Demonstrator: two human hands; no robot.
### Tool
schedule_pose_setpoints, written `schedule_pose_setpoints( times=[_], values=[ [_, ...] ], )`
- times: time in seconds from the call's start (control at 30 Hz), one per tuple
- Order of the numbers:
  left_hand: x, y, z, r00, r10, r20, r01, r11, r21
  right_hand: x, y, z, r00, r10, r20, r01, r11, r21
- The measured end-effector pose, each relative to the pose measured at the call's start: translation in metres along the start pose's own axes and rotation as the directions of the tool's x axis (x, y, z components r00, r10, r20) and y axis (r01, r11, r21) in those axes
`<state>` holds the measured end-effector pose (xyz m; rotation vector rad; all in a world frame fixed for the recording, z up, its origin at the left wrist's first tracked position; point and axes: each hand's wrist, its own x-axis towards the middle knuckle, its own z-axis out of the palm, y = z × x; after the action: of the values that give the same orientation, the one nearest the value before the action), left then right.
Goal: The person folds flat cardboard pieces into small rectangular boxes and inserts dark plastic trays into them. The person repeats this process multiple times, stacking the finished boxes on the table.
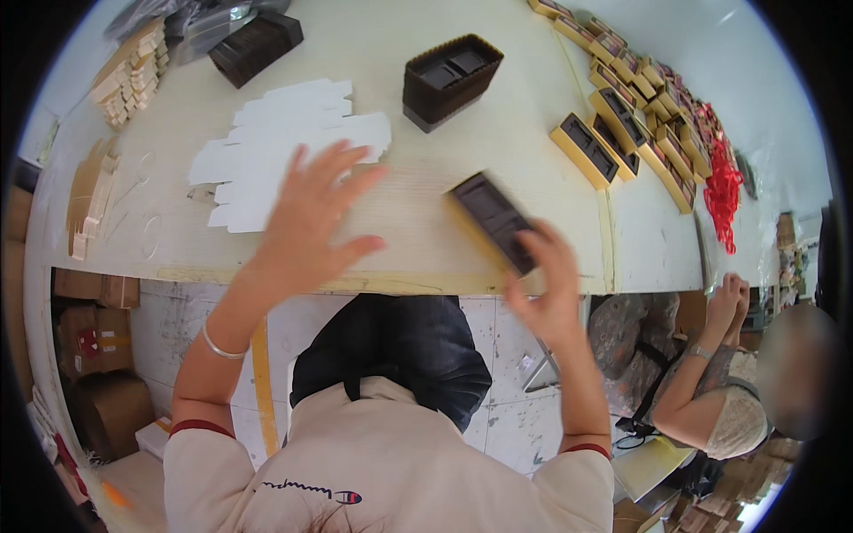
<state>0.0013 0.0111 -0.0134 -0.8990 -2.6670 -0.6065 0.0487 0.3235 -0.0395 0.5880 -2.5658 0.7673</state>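
Note:
My right hand (546,280) grips the near end of a narrow gold box (480,218) fitted with a dark brown plastic insert. The box is tilted over the table, close to its front edge. My left hand (320,213), slightly blurred, has its fingers spread and holds nothing. It hovers at the right side of a pile of flat white cardboard blanks (258,160). Beyond the hands stands a stack of dark brown plastic trays (453,80), nested in one another.
Several gold boxes with brown inserts (582,151) are heaped at the right, with red ribbon (724,200) beside them. Folded gold card pieces (133,71) are stacked at the far left, near another dark tray stack (256,49). A co-worker's hands (729,298) show at the right.

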Motion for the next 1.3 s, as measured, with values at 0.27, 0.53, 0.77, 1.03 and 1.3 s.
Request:
schedule_pose_setpoints(
  times=[0.27,0.53,0.77,1.03,1.3],
  values=[
    [-0.033,-0.04,-0.042,0.956,-0.268,0.117,0.268,0.963,0.019,0.104,0.141,-0.132,0.976,-0.056,-0.212,-0.057,0.869,-0.491],
    [-0.034,-0.047,-0.051,0.993,-0.101,-0.058,0.106,0.989,0.098,0.084,0.056,-0.061,0.991,-0.129,-0.04,0.115,0.961,-0.25],
    [-0.039,0.034,-0.004,0.899,0.297,-0.322,-0.261,0.953,0.152,0.015,-0.048,0.006,0.874,-0.485,0.035,0.486,0.873,-0.039],
    [-0.021,0.076,0.045,0.969,0.204,-0.138,-0.216,0.973,-0.078,-0.036,-0.003,0.005,0.98,-0.183,0.081,0.18,0.983,0.042],
    [-0.008,0.056,0.051,0.937,-0.247,0.247,0.335,0.833,-0.439,-0.017,-0.013,0.023,0.995,0.098,0.021,-0.099,0.989,0.106]
  ],
)
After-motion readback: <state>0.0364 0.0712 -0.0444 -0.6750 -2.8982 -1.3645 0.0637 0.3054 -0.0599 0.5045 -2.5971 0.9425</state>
